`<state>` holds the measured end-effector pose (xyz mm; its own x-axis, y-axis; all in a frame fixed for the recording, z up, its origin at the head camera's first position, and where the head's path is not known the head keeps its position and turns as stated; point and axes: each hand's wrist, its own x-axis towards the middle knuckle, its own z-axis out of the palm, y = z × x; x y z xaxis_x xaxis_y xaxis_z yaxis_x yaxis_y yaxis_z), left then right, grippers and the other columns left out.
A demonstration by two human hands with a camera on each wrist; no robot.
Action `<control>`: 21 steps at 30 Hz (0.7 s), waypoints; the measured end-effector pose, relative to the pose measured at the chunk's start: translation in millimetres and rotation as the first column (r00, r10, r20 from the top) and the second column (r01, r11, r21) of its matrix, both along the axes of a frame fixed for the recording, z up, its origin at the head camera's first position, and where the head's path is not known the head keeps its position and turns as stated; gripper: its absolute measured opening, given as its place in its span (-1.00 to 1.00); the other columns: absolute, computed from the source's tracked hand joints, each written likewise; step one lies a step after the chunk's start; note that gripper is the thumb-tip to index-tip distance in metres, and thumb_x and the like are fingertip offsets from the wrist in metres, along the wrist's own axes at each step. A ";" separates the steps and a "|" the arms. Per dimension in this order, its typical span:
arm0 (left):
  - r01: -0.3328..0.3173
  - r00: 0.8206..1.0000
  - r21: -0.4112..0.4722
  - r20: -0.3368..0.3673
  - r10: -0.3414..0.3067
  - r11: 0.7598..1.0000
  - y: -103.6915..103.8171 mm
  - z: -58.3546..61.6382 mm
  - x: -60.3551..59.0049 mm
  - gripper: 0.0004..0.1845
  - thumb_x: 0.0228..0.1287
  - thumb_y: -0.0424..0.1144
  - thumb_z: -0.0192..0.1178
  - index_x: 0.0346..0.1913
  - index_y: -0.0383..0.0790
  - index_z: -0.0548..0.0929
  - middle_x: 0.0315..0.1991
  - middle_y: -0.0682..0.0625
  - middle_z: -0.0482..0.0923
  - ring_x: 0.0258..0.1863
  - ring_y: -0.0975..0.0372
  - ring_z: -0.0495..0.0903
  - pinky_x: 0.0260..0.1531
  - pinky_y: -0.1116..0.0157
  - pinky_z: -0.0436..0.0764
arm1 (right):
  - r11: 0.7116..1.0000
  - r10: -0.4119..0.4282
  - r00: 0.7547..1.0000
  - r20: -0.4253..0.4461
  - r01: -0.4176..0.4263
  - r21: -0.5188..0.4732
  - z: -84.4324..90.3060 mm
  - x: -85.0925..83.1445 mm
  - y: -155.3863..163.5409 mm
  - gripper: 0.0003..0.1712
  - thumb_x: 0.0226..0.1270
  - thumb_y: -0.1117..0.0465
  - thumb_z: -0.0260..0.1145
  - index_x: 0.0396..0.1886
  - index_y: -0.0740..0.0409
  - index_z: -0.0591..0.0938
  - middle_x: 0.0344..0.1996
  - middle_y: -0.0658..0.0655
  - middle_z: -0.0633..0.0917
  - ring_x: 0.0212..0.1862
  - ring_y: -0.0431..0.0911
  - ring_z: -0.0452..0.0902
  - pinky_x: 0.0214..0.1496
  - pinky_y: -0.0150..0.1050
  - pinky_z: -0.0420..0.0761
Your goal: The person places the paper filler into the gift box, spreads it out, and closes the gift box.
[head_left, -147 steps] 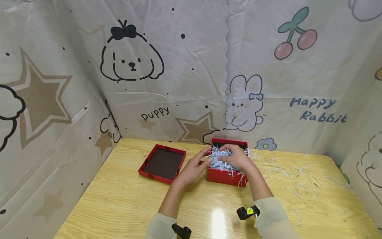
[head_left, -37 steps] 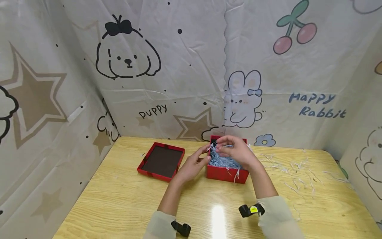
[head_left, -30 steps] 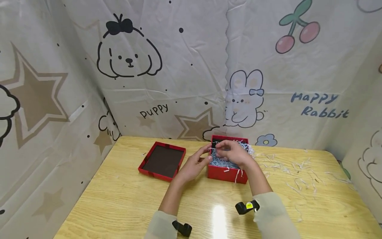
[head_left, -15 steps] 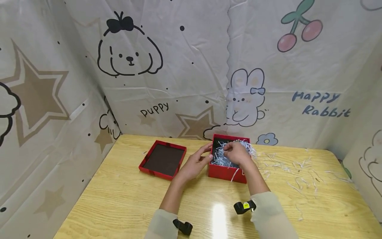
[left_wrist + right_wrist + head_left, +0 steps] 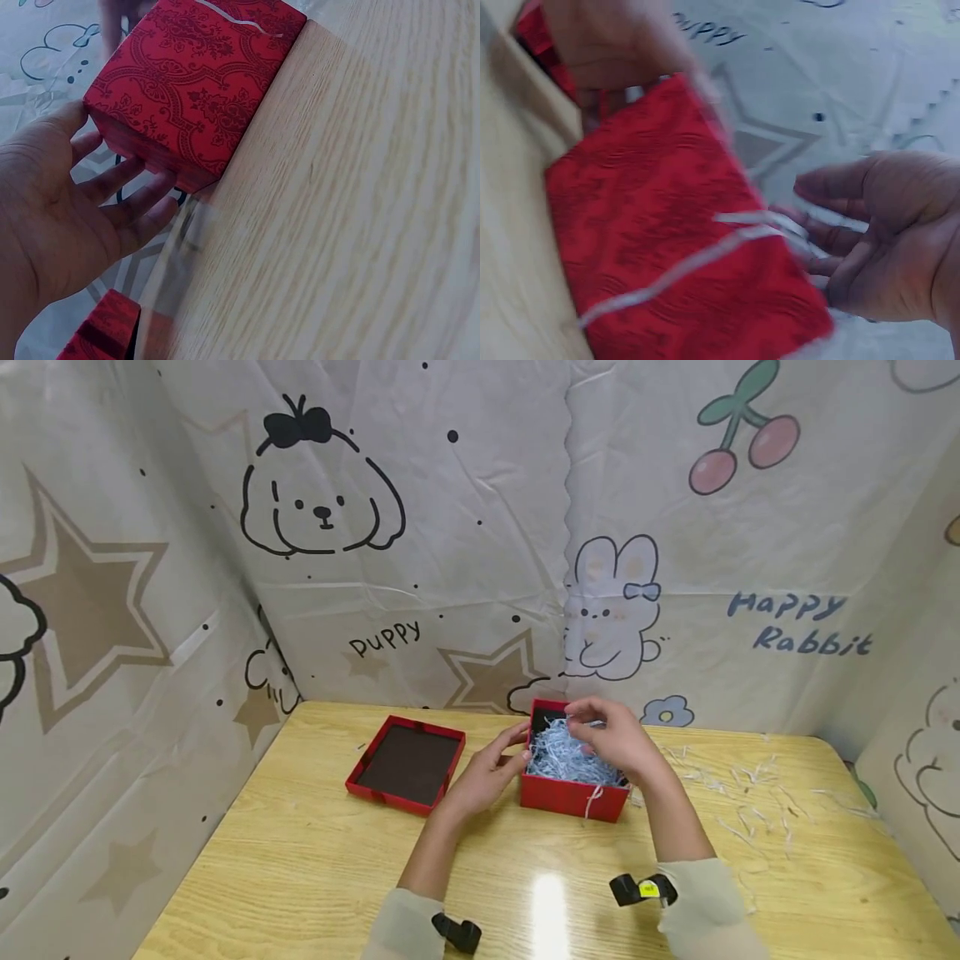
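A red patterned box [image 5: 572,797] stands open at the back middle of the wooden table [image 5: 300,860], filled with pale blue shredded paper [image 5: 558,762]. My left hand [image 5: 489,772] rests against the box's left wall with its fingers straight; the left wrist view shows those fingers [image 5: 124,191] touching the box [image 5: 195,90]. My right hand [image 5: 613,739] hovers over the box's far right part, its fingers curled and pinching a few paper strands. In the blurred right wrist view, white strips [image 5: 780,223] run between the thumb and fingers of the right hand [image 5: 885,225] beside the box [image 5: 667,247].
The box's red lid [image 5: 406,766] lies upside down to the left of the box, dark inside facing up. Loose paper shreds [image 5: 750,793] are scattered over the table's right half. A printed cloth backdrop [image 5: 450,568] closes in the table at the back and both sides.
My right hand has lifted from inside the box toward its far right edge, drawing paper strands with it. The left hand has stayed against the box's left wall.
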<state>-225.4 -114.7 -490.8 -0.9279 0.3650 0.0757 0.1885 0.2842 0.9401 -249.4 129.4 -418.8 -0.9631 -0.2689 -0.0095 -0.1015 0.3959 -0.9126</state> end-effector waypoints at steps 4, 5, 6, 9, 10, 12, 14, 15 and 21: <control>0.009 1.000 0.008 -0.001 -0.009 1.000 1.8 0.0 1.3 -0.38 0.68 -0.05 0.10 0.68 0.10 0.24 0.54 -0.07 0.38 0.22 0.02 0.65 0.29 -0.04 0.57 | 0.998 -0.003 0.996 -0.086 -0.002 -0.055 4.9 12.3 29.6 -0.62 0.60 0.28 0.29 0.28 0.38 0.59 0.15 0.45 0.66 0.12 0.28 0.64 0.09 -0.08 0.74; 0.011 1.000 0.010 -0.001 -0.011 1.000 2.1 -0.3 1.4 -0.38 0.68 -0.04 0.09 0.68 0.10 0.24 0.54 -0.07 0.38 0.23 0.01 0.65 0.29 -0.05 0.57 | 0.998 -0.021 0.994 -0.103 0.015 -0.056 4.7 16.0 38.1 -0.62 0.61 0.26 0.29 0.28 0.38 0.59 0.14 0.44 0.66 0.12 0.25 0.64 0.08 -0.14 0.73; 0.013 1.000 0.010 -0.001 -0.013 1.000 2.4 -0.4 1.5 -0.37 0.68 -0.03 0.09 0.68 0.10 0.24 0.55 -0.07 0.38 0.23 0.02 0.65 0.30 -0.05 0.57 | 0.998 -0.043 0.992 -0.117 0.037 -0.053 4.1 19.5 47.3 -0.61 0.62 0.24 0.29 0.28 0.37 0.59 0.14 0.42 0.67 0.11 0.18 0.66 0.08 -0.21 0.73; 0.009 1.000 0.007 -0.002 -0.009 1.000 2.7 -0.4 1.5 -0.37 0.68 -0.01 0.09 0.68 0.12 0.24 0.54 -0.06 0.38 0.23 0.03 0.65 0.30 -0.04 0.57 | 0.991 -0.132 0.981 -0.143 0.126 -0.052 -0.9 28.5 76.5 -0.58 0.64 0.18 0.27 0.29 0.37 0.58 0.14 0.39 0.66 0.07 -0.08 0.68 0.03 -0.39 0.69; 0.008 1.000 0.005 -0.001 -0.008 1.000 2.7 -0.2 1.2 -0.37 0.68 -0.01 0.09 0.68 0.13 0.24 0.54 -0.04 0.38 0.23 0.04 0.65 0.30 -0.03 0.57 | 0.986 -0.162 0.976 -0.146 0.157 -0.049 -3.9 30.5 86.9 -0.57 0.65 0.16 0.27 0.30 0.37 0.57 0.14 0.36 0.66 0.04 -0.17 0.67 0.01 -0.43 0.68; 0.005 1.000 -0.001 -0.007 -0.005 1.000 2.1 -0.4 1.2 -0.38 0.68 -0.01 0.09 0.67 0.13 0.25 0.54 -0.04 0.39 0.23 0.05 0.64 0.29 -0.02 0.57 | 0.976 -0.216 0.966 -0.141 0.211 -0.051 -12.3 35.1 108.0 -0.53 0.65 0.14 0.26 0.33 0.38 0.55 0.15 0.27 0.66 0.02 -0.34 0.63 0.00 -0.49 0.65; 0.003 1.000 -0.006 -0.008 -0.003 1.000 1.2 -0.4 1.4 -0.38 0.68 -0.01 0.09 0.67 0.14 0.26 0.54 -0.03 0.39 0.23 0.06 0.63 0.28 -0.01 0.58 | 0.966 -0.258 0.958 -0.127 0.253 -0.051 -23.1 39.3 128.7 -0.51 0.66 0.13 0.25 0.36 0.38 0.52 0.12 0.13 0.66 0.00 -0.42 0.60 -0.01 -0.52 0.64; 0.001 1.000 -0.010 -0.008 -0.001 1.000 0.8 -0.5 1.4 -0.38 0.68 -0.01 0.09 0.67 0.14 0.26 0.54 -0.03 0.39 0.23 0.06 0.63 0.28 0.00 0.58 | 0.960 -0.280 0.952 -0.124 0.276 -0.050 -29.3 40.7 138.6 -0.51 0.66 0.13 0.25 0.36 0.38 0.51 0.10 0.04 0.67 -0.01 -0.45 0.58 -0.01 -0.53 0.63; -0.014 1.000 -0.021 -0.006 0.014 1.000 0.5 -2.2 0.5 -0.38 0.67 0.00 0.09 0.67 0.14 0.26 0.53 -0.07 0.39 0.22 0.02 0.64 0.19 0.02 0.62 | 0.873 -0.484 0.872 -0.070 0.476 -0.103 -63.5 50.3 191.6 -0.60 0.62 0.13 0.30 0.28 0.26 0.59 -0.08 -0.35 0.63 -0.04 -0.48 0.53 -0.05 -0.62 0.57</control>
<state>-224.9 -114.2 -493.0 -0.9325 0.3537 0.0734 0.1897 0.3066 0.9327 -199.1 321.0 -482.3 -0.9692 0.2307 0.0858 -0.0014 0.3433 -0.9392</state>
